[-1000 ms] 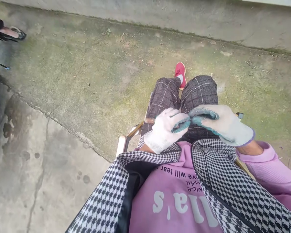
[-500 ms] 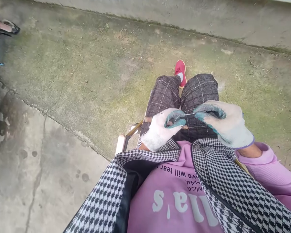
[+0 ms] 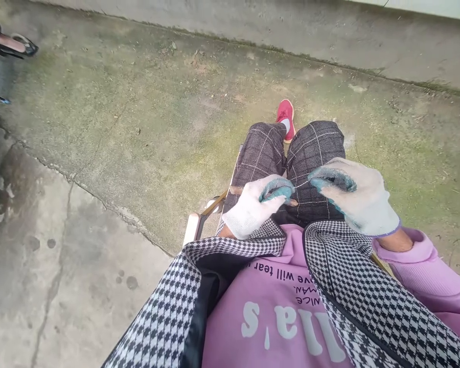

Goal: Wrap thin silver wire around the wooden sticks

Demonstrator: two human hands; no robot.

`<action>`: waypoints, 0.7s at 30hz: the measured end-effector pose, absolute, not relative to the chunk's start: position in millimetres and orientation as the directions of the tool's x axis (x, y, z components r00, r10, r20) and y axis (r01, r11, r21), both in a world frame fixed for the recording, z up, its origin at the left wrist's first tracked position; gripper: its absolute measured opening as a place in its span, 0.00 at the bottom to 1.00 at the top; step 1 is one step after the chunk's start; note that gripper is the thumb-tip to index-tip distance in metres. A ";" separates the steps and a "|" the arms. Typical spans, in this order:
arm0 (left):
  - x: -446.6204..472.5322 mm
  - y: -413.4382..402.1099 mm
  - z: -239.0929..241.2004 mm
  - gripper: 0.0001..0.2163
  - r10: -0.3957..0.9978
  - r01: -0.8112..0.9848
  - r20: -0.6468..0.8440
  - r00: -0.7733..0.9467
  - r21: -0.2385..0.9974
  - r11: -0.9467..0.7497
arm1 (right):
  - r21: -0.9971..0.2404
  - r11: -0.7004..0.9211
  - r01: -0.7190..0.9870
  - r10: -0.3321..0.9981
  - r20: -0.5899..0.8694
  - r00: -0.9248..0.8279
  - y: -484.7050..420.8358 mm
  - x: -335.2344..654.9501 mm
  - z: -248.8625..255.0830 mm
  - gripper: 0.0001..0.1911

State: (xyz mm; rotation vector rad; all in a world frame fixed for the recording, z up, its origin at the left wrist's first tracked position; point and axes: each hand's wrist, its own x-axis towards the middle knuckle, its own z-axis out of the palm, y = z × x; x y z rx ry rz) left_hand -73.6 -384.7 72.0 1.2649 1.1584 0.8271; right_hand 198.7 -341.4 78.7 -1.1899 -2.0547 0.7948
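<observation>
Both hands are in white work gloves with teal palms, held above my lap. My left hand (image 3: 260, 202) is closed around a thin brown stick (image 3: 236, 189), whose two ends stick out on either side of the fist. From its fingertips a thin pale thread or wire (image 3: 301, 183) stretches across to my right hand (image 3: 350, 189). The right finger and thumb are pinched together on the strand's other end. Whether the strand is wrapped round the stick is hidden by the left glove.
I sit on a chair with a pale armrest (image 3: 192, 228) at my left. My plaid trousers (image 3: 264, 151) and red shoe (image 3: 285, 118) lie beyond my hands. Another person's foot in a black shoe (image 3: 25, 46) shows at the upper left. A concrete wall (image 3: 291, 36) runs along the top.
The view has shifted slightly. Both hands stay in nearly the same place over my lap, still joined by the thin strand.
</observation>
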 end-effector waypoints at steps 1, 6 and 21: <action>-73.6 -383.7 70.6 0.09 0.956 0.195 -0.160 0.246 0.974 0.114 | -0.760 0.406 0.508 0.893 0.211 -0.398 -340.7 198.2 78.0 0.08; -70.1 -379.3 64.3 0.07 0.971 0.452 -0.021 0.238 0.887 -0.092 | -0.759 0.427 0.492 0.869 0.194 -0.455 -339.8 194.1 80.9 0.09; -61.8 -371.7 60.5 0.04 0.976 0.551 -0.095 0.194 0.834 -0.028 | -0.532 0.621 0.576 0.772 0.291 -0.565 -337.7 196.0 73.6 0.18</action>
